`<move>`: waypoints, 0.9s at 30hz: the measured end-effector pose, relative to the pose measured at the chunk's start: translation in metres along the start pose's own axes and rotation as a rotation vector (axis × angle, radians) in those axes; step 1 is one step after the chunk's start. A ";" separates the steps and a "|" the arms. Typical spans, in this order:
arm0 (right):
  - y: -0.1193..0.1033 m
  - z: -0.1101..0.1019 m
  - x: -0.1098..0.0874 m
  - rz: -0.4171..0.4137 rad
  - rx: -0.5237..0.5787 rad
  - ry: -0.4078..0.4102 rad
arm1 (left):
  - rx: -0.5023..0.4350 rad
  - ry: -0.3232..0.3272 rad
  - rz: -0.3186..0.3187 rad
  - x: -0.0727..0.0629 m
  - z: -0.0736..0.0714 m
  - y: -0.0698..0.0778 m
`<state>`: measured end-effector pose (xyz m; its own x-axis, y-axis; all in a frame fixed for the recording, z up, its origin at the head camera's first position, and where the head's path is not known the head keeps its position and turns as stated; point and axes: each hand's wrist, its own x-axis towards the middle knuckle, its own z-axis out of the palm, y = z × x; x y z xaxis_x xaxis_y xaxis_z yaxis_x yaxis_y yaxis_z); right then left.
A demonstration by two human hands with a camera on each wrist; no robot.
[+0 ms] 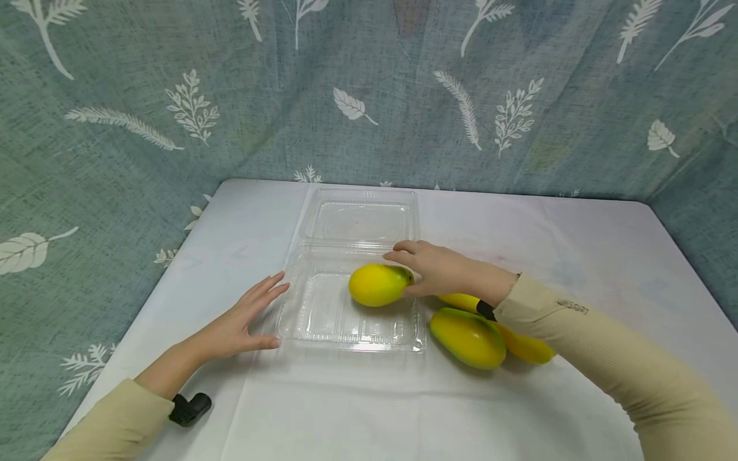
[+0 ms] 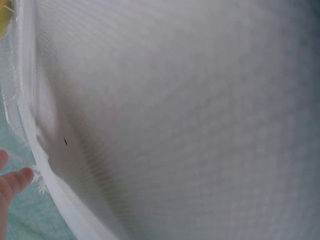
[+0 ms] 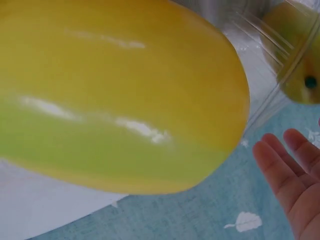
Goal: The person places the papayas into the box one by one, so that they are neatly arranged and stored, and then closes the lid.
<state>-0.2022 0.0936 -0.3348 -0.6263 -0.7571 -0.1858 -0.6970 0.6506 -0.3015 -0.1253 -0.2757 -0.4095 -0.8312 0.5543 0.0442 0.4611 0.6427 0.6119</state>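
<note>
Left hand [image 1: 245, 320] wide beside clear clamshell [image 1: 323, 307]; right hand [image 1: 444, 269] wide at mango 1 [image 1: 376, 286] over its base, contact unclear. Right sleeve [image 1: 605, 346] partly blocks yellow fruit [image 1: 529, 349] beside mango 2 [image 1: 468, 339].

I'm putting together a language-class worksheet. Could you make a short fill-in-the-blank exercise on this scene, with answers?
1. The clear plastic clamshell container is ____, not closed.
2. The hand closer to the mango over the container's base is the person's ____ hand.
3. The front mango, lying beside the container, is coloured yellow and ____.
4. The cloth under the container is plain ____.

Missing words: open; right; green; white.
</note>
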 end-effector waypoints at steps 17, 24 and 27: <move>0.015 -0.022 -0.037 0.059 0.058 0.111 | 0.014 0.006 0.015 0.001 0.001 0.000; 0.024 -0.022 -0.060 0.095 0.085 0.154 | 0.012 -0.002 0.015 0.001 0.000 0.001; 0.026 -0.021 -0.069 0.109 0.092 0.164 | 0.014 -0.005 0.015 0.001 0.000 0.001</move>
<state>-0.1844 0.1638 -0.3097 -0.7501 -0.6576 -0.0696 -0.5917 0.7145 -0.3733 -0.1260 -0.2747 -0.4087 -0.8224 0.5668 0.0490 0.4779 0.6414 0.6002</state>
